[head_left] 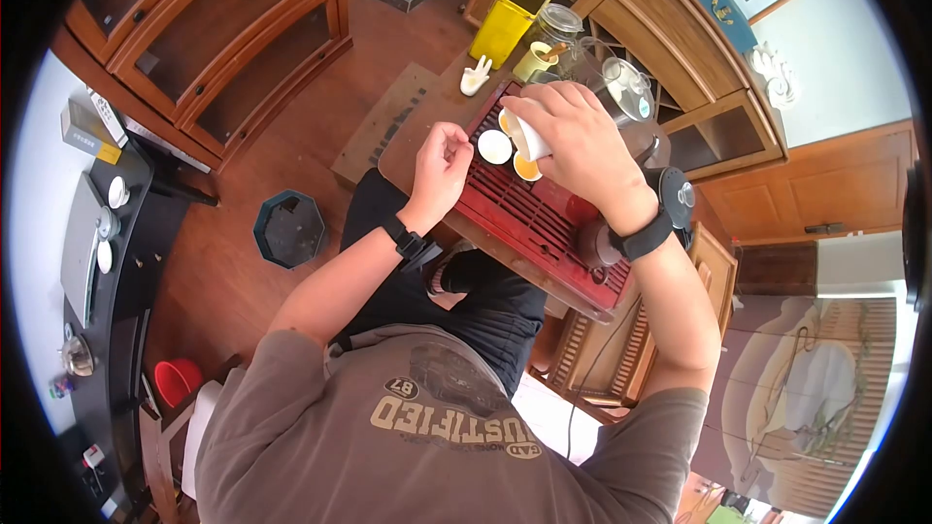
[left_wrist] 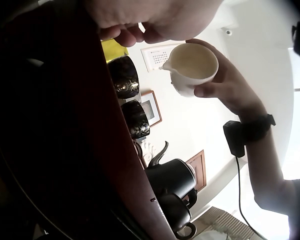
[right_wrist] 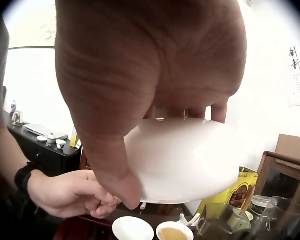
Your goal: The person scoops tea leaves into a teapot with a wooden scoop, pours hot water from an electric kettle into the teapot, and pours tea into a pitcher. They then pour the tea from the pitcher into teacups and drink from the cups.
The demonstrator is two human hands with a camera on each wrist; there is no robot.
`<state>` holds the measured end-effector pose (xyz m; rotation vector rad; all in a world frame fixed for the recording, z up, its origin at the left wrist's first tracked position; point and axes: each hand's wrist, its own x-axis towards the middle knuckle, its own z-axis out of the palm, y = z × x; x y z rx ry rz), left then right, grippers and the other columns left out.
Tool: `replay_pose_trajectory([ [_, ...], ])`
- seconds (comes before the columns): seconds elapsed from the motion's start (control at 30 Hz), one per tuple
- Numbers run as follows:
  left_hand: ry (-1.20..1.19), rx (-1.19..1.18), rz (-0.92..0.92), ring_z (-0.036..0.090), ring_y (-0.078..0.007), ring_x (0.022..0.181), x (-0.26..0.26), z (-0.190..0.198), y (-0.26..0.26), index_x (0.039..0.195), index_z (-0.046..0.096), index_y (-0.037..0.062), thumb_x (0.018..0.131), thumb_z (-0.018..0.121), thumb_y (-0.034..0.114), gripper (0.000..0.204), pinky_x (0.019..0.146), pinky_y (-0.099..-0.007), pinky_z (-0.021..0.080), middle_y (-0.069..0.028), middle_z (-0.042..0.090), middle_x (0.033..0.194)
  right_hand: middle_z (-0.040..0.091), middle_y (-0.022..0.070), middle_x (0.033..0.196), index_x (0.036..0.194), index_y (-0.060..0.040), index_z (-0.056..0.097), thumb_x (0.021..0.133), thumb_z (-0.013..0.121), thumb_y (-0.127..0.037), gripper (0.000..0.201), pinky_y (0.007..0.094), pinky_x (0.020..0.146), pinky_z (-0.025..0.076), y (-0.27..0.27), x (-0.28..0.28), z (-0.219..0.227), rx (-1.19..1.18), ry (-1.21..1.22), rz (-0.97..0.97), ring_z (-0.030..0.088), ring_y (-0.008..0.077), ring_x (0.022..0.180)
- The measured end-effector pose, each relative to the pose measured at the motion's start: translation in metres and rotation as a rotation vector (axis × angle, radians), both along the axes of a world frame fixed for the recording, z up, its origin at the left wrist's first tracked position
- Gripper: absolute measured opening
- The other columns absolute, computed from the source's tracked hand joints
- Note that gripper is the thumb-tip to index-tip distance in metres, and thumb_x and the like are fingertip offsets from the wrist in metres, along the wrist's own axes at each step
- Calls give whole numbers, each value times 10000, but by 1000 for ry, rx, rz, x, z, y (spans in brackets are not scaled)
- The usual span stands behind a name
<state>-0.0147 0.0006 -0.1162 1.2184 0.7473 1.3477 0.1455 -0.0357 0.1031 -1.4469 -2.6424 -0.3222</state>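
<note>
My right hand (head_left: 587,150) grips a white spouted tea pitcher (left_wrist: 192,67), with the thumb on one side and fingers on the other. The pitcher is tilted over the small cups on the red slatted tea tray (head_left: 505,220). One white teacup (head_left: 494,147) looks plain white inside. Beside it, a second teacup (head_left: 527,169) holds yellow tea, and another one with yellow shows partly behind the pitcher. At the tray's near left edge, my left hand (head_left: 441,173) stays close to the white cup, fingers loosely curled with nothing in them.
A white hand-shaped ornament (head_left: 475,77) stands past the tray's far left end. Behind are a yellow tin (head_left: 507,24), a lidded glass jar (head_left: 556,27) and a cup with wooden tools (head_left: 536,61). A brown teapot (head_left: 594,245) sits beneath my right wrist, near a dark kettle (head_left: 672,196).
</note>
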Motion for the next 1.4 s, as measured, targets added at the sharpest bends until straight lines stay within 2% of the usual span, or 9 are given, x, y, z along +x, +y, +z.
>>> replay_pose_trajectory([
  [0.13,24,17,19,544,-46,745,1,-1,1,1026,567,60,980,638,5,101,668,-231,459,27,572,841,645,83,1253,1322,-127,648,696,792,-34,649,426,1126,436,-4,-2,1,56,-40,18,599,289,1213],
  [0.33,-10,1,3,542,-51,741,2,-4,2,1025,566,58,982,634,5,96,662,-235,455,26,569,844,632,145,1285,1408,-87,553,698,825,-88,760,457,1109,449,-20,24,-17,-20,225,-118,592,349,1221],
  [0.4,4,11,-8,539,-48,751,1,-4,1,1035,561,59,989,628,3,99,675,-231,453,28,567,853,627,188,1280,1485,-74,480,715,848,-144,857,475,1086,461,-32,33,-25,-107,440,-337,589,389,1217],
  [0.5,-24,26,-20,535,-41,765,2,-3,2,1055,543,65,1001,614,-8,116,700,-224,449,35,556,877,629,218,1260,1519,-52,448,736,861,-206,899,474,1059,476,-54,50,-45,-67,598,-480,598,404,1192],
  [0.63,-38,12,-73,544,-61,894,0,-5,2,1067,535,73,1003,582,-47,143,797,-221,458,11,550,1002,642,237,1206,1515,-8,439,740,873,-278,928,474,1007,500,-78,62,-74,65,529,-642,618,412,1120],
  [0.73,-38,63,-48,531,-44,809,2,-5,2,1056,532,65,1004,606,-26,128,750,-220,461,23,552,943,644,240,1186,1512,-8,442,742,871,-280,923,481,1002,501,-90,64,-94,70,594,-729,617,414,1113],
  [1.07,64,79,-61,539,-64,870,0,-5,4,1050,546,59,1008,596,-28,109,791,-227,470,6,553,983,605,263,1252,1530,14,397,786,802,-289,900,484,1018,517,-115,65,-126,32,706,-792,611,445,1160],
  [1.2,50,64,-68,533,-68,824,1,0,1,1052,544,62,1004,593,-20,107,754,-231,470,0,555,969,589,243,1291,1543,7,388,809,816,-354,923,493,1043,489,-123,67,-124,73,590,-749,592,430,1198],
  [1.4,71,55,-59,531,-80,801,1,2,1,1049,536,64,1010,574,-25,104,746,-234,472,-8,554,965,593,235,1316,1513,11,430,829,822,-263,835,479,1062,475,-145,69,-107,190,735,-697,586,411,1223],
])
